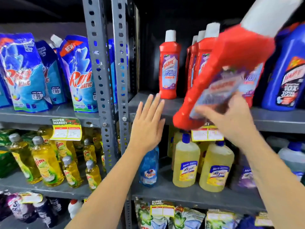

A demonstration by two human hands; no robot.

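Observation:
My right hand (231, 119) grips the lower part of a red Harpic bathroom cleaner bottle (231, 63) with a white cap. The bottle is tilted, cap up to the right, and blurred, held in front of the upper shelf (272, 119). My left hand (148, 124) is held flat with straight fingers near the shelf's front edge, holding nothing. One red Harpic bottle (170, 66) stands alone on the shelf. A row of more red ones (200, 60) stands behind the held bottle.
A big blue Harpic bottle (287, 75) stands at the right. Blue Rin pouches (79, 75) fill the left shelf, with yellow Vim bottles (46, 162) below. Yellow floor cleaner bottles (186, 164) and a blue Colin pouch (149, 169) sit under my hands. Grey slotted uprights (105, 96) divide the racks.

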